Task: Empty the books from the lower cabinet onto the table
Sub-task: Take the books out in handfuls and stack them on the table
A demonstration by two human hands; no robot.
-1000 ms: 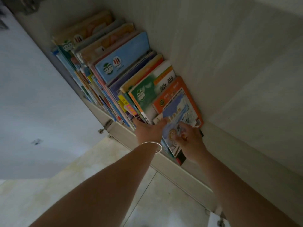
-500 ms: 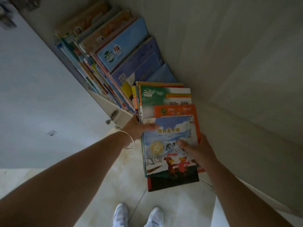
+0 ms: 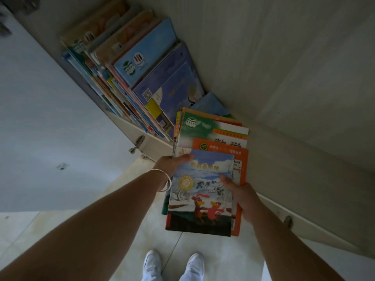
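Left hand (image 3: pixel 172 165) grips the left edge of a fanned stack of thin colourful picture books (image 3: pixel 209 179), thumb on the top cover; right hand (image 3: pixel 241 197) grips the right edge, thumb on top. Stack sits between both hands, outside the pale wooden lower cabinet (image 3: pixel 284 78), above the beige tiled floor (image 3: pixel 121 199). Upright colourful books (image 3: pixel 129 78) fill the cabinet's left side.

A fanned stack of books (image 3: pixel 207 179), a snowy picture book topmost, is lying flat outside the lower cabinet (image 3: pixel 154 145), where more books (image 3: pixel 125 78) are leaning upright.
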